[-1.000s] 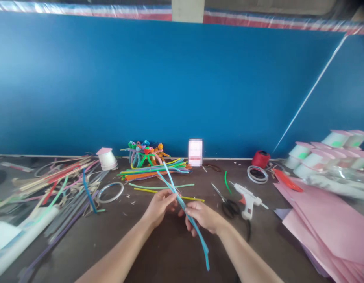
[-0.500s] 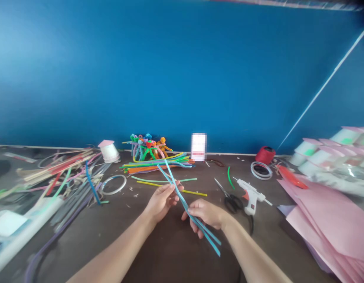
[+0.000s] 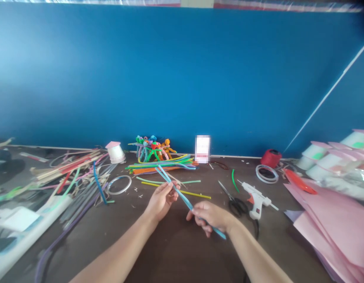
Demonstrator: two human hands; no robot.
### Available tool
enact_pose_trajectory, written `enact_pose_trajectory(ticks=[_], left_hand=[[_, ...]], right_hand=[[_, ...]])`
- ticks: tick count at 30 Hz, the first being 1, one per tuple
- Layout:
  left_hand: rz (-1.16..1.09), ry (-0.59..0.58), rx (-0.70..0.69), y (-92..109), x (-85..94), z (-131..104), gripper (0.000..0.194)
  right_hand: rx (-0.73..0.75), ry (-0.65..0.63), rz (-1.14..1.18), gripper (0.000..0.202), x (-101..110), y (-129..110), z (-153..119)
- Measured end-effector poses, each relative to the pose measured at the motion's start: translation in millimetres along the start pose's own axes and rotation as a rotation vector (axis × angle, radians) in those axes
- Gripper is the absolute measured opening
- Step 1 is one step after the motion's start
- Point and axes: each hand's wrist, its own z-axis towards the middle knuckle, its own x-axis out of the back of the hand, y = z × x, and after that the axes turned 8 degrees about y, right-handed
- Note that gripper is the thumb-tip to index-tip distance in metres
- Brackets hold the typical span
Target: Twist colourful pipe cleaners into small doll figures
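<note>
A pair of light blue pipe cleaners [image 3: 184, 199] runs slantwise between my hands, above the dark table. My left hand [image 3: 162, 198] pinches them near their upper ends, which fan slightly apart. Lower down, my right hand [image 3: 209, 216] is closed around them, and their far ends stick out past it at the lower right. Behind my left hand, a yellow pipe cleaner [image 3: 196, 194] and a pale green one [image 3: 191, 182] lie on the table. Scissors [image 3: 236, 205] with black handles rest to the right of my right hand.
A white glue gun [image 3: 257, 200], a red spool [image 3: 270, 158] and pink sheets [image 3: 326, 224] lie on the right. At the back are colourful pipe-cleaner figures [image 3: 154, 149] and a bundle of pipe cleaners [image 3: 164, 166]. A white power strip [image 3: 31, 226] and sticks [image 3: 63, 167] fill the left.
The lower ends of the blue pipe cleaners, spread apart before, now lie together beyond my right hand. Their upper ends have dropped slightly. The whole view has shifted a little.
</note>
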Motion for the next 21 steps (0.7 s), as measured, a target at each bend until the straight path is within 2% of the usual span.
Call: enact_pose_trajectory(ticks=[4, 9, 14, 18, 21], left_hand=[[-0.035, 0.082, -0.064, 2.2, 2.0, 2.7, 0.011], [-0.053, 0.253, -0.165, 5.0, 6.0, 8.6, 0.007], [-0.101, 0.379, -0.193, 7.4, 8.7, 12.0, 0.009], [-0.099, 0.421, -0.190, 10.0, 8.8, 12.4, 0.007], [-0.114, 0.433, -0.152, 13.3, 8.3, 11.1, 0.006]], right_hand=[[0.018, -0.008, 0.022, 0.025, 6.2, -1.4, -2.5], [0.100, 0.072, 0.004, 0.025, 13.1, -5.0, -9.2], [0.170, 0.142, 0.017, 0.026, 16.6, -1.5, -6.1], [0.178, 0.179, 0.010, 0.029, 18.6, -1.3, -6.4], [0.159, 0.086, -0.046, 0.032, 20.5, -6.1, -14.8]])
